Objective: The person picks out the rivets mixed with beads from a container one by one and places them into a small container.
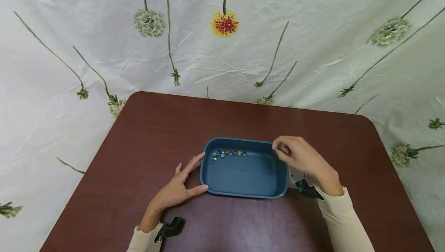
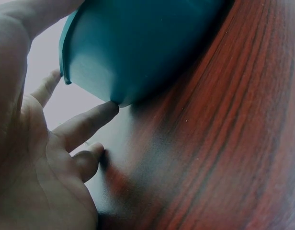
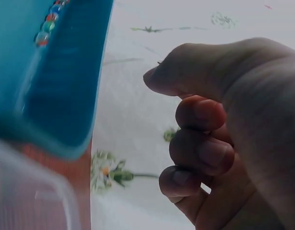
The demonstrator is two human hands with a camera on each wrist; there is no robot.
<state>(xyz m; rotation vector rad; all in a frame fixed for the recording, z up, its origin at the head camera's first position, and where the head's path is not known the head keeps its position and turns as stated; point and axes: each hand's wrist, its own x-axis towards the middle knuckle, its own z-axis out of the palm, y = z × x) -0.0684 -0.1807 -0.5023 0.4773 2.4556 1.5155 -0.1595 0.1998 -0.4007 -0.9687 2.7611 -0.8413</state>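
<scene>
Head view: nearest, two cream cloth sleeves (image 1: pixel 349 221) are reaching in, and a small black wrist camera (image 1: pixel 174 227) is sitting just below the left hand (image 1: pixel 177 190). That hand is spreading its fingers wide, and its thumb and fingertips are touching one end of a blue plastic tray with round corners (image 1: pixel 250 180). The right hand (image 1: pixel 300 155) is bending over the tray's other end, its thumb and pointing finger pinching a tiny dark thing (image 1: pixel 274 150), too small to name. Its other fingers are curling in. A clear plastic box (image 3: pixel 37 191) is sitting under the right wrist, just beside the tray. Inside the tray, shiny round beads of many colours (image 1: pixel 227 152) are making a line from near the left fingers toward the right hand. A tiny metal-looking piece (image 1: pixel 212 161) is lying near the left fingers too. Past both hands, a red-brown wooden table (image 1: pixel 194 113) is stretching out. Farthest away, a white cloth with printed flowers (image 1: pixel 208 60) is spreading behind everything.
</scene>
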